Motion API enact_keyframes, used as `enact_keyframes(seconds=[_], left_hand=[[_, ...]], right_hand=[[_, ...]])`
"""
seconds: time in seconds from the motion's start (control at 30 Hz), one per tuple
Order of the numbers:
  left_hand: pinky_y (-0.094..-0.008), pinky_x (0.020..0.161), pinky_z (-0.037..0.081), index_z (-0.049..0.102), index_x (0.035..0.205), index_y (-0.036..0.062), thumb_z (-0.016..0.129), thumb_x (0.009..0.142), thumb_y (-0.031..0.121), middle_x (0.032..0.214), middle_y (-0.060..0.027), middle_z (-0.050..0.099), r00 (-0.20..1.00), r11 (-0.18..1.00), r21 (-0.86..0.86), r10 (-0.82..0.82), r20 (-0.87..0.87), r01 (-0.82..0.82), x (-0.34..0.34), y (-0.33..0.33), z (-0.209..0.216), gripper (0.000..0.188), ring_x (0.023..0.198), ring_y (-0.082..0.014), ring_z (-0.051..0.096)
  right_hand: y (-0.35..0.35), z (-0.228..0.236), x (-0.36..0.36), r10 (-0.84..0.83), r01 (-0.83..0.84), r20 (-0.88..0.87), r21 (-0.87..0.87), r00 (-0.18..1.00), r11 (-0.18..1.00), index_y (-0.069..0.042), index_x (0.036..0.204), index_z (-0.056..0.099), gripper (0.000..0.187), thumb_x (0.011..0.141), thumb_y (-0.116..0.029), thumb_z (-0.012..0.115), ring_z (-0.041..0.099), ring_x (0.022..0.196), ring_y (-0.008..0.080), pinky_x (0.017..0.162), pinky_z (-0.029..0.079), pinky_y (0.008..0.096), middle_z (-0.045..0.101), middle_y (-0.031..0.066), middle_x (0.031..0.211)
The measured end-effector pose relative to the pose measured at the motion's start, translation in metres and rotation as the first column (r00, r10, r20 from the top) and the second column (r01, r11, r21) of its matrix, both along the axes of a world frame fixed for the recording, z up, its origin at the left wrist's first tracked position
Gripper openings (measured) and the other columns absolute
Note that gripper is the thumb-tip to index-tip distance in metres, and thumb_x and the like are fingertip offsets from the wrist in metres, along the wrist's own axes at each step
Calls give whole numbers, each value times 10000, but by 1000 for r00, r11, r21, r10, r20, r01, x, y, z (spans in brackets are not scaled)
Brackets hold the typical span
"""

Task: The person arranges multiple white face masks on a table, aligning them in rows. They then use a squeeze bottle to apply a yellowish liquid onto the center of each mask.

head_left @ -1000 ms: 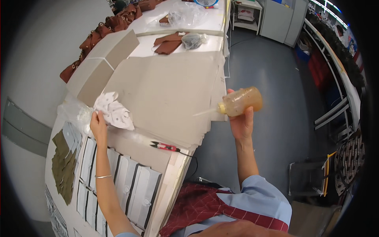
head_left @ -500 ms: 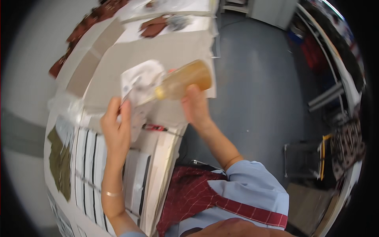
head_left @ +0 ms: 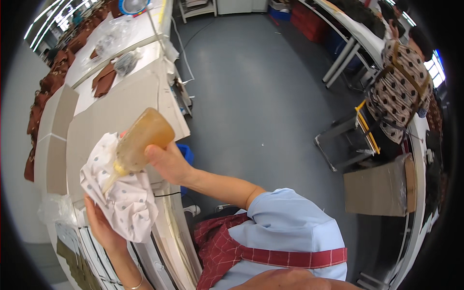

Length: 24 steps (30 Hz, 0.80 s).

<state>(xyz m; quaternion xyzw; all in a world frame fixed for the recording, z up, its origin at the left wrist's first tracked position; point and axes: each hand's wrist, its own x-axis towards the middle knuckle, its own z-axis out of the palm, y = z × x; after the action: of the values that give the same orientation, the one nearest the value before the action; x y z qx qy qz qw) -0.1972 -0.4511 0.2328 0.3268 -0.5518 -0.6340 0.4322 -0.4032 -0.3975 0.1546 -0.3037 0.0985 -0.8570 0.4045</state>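
Loosely crumpled dotted cloth [head_left: 137,203], translucent rounded bottle [head_left: 147,133] in hands [head_left: 169,165].

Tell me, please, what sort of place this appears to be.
Probably a workshop for bags or other sewn goods: spotted cloth lies against the left hand, flat brown pieces lie on the white table, and a row of brown items runs along its left side.

Right hand [head_left: 167,163] gripping a tilted, amber-filled bottle [head_left: 146,136], nozzle [head_left: 110,182] toward seven o'clock over dotted white cloth [head_left: 129,205], left hand [head_left: 102,229] at the cloth's seven-o'clock edge, flat cardboard sheets [head_left: 133,99] toward ten, person [head_left: 419,46] in spotted top [head_left: 394,87] at two, cardboard box [head_left: 372,190] past three
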Motion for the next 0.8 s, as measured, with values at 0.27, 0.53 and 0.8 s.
enact_keyframes(seconds=[0.27,0.53,0.8], left_hand=[[-389,970,579,436,1473,17,560,1019,184,1374,-134,582,957,982,-109,-123,262,156,31,-13,-28,500,1173,-247,643],[-332,829,621,467,1426,32,562,1014,187,1262,-132,613,983,984,-172,-14,184,46,37,-7,-28,451,1047,-236,686],[-336,856,593,493,1402,25,562,1020,224,1248,-116,619,925,767,-641,255,281,-16,39,6,-14,436,1055,-226,670]], right_hand=[[16,-2,9,21,-20,9,-9,1000,1000,-67,1463,397,740,925,-415,767,548,1264,183,1047,476,385,558,88,1390],[38,11,34,142,-129,202,-75,969,989,-123,1492,365,637,1000,-396,664,505,1335,188,1106,442,428,501,56,1459],[42,13,49,261,-245,274,-91,926,965,-144,1490,389,606,1018,-450,612,495,1362,195,1138,417,452,511,40,1468]])
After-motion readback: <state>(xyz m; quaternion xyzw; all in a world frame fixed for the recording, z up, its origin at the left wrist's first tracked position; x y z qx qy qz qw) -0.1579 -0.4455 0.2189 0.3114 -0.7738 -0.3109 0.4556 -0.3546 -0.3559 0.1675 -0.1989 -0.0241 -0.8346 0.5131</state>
